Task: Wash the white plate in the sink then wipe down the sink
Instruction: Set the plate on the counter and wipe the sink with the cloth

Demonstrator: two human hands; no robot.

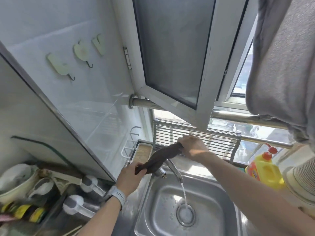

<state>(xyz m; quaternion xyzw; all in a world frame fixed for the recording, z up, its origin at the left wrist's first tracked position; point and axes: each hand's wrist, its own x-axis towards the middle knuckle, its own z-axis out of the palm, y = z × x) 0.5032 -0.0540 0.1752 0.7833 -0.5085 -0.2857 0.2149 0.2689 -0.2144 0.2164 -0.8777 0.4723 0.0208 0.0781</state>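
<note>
A dark brown cloth [162, 158] is stretched and twisted between both hands above the back of the steel sink [213, 218]. My left hand [130, 178] grips its lower end; my right hand [193, 148] grips its upper end near the window rack. The faucet [173, 171] runs, and a stream of water falls onto the drain [185, 214]. The basin holds only water drops. No white plate shows in the sink; stacked pale dishes [300, 178] sit at the right edge.
A yellow detergent bottle [265, 171] with a red cap stands right of the sink. A metal rack [196, 142] lines the window sill. An open window sash [179, 57] hangs overhead. Bowls, jars and utensils [34, 193] crowd the left counter. Grey fabric [283, 65] hangs at upper right.
</note>
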